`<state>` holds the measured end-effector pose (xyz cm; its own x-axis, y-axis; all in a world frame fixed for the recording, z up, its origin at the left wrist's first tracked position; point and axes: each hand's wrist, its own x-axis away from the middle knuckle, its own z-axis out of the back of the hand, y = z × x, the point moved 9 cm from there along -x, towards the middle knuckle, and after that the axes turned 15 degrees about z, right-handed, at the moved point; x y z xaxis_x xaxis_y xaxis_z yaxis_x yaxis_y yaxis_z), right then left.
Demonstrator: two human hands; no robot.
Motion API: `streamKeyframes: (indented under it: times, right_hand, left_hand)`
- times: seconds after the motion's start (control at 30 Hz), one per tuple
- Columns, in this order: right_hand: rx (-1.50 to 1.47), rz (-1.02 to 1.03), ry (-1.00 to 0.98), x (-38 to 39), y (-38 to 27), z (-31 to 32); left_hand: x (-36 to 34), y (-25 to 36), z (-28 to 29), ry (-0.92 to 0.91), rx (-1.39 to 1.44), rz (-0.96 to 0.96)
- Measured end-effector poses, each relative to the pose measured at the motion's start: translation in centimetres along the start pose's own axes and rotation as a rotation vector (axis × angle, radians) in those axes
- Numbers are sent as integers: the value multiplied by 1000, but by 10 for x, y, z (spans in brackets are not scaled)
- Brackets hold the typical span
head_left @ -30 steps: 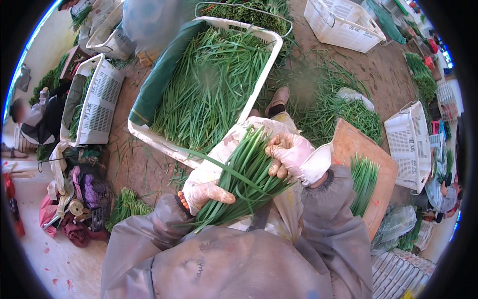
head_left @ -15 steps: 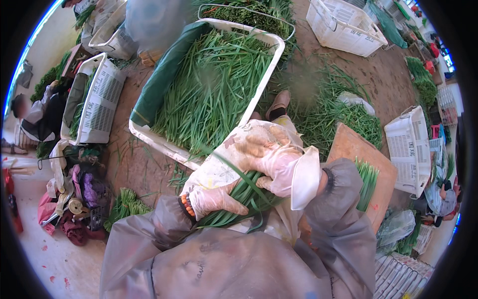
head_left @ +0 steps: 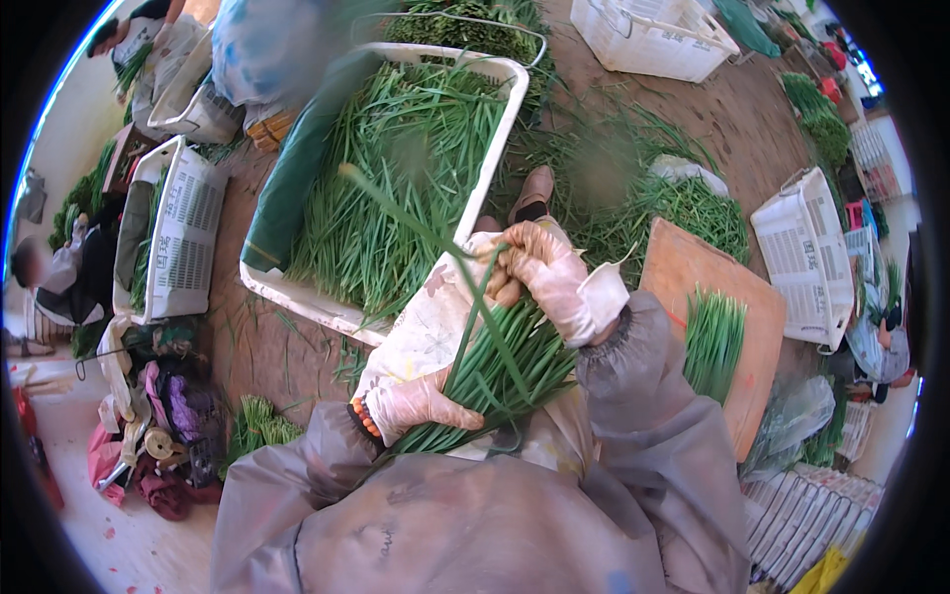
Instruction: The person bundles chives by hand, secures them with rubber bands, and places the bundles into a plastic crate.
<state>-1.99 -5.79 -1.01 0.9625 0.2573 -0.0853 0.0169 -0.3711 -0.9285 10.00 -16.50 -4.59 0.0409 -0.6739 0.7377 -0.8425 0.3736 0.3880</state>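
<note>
Across my lap lies a bunch of green garlic chives (head_left: 520, 356), over a flowered cloth (head_left: 401, 337). My left hand (head_left: 421, 408), in a thin pale glove with orange beads at the wrist, is closed around the bunch's near left part. At its far end my right hand (head_left: 544, 275), also gloved, has its fingers curled and pinches a long chive leaf (head_left: 473, 312) that loops round the bunch. Another long leaf sticks up, blurred, toward the crate. Beyond my knees stands a white crate (head_left: 498, 158) full of loose chives (head_left: 396, 188), a green cloth (head_left: 282, 208) along its left side.
A wooden board (head_left: 665, 272) with a chive bunch (head_left: 714, 342) lies to my right. Loose chives (head_left: 683, 218) cover the floor past it. Other white crates (head_left: 807, 257) stand around. Bags and cloths (head_left: 163, 436) lie at left. A person (head_left: 74, 247) sits at far left.
My right hand has moved away from the left hand, up to the bunch's far end, drawing a leaf with it. More of the bunch now shows. The view has shifted slightly.
</note>
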Motion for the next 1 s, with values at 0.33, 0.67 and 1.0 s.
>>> streamKeyframes:
  times: [0.33,0.67,1.0]
  right_hand:
    - [1254,280,461,5,-89,164]
    - [1357,275,-582,51,-18,-62]
    - [122,187,-195,55,-2,-51]
  left_hand:
    - [-8,-4,27,-203,533,-224]
    - [0,13,41,-90,559,-402]
    - [7,19,32,-55,558,-435]
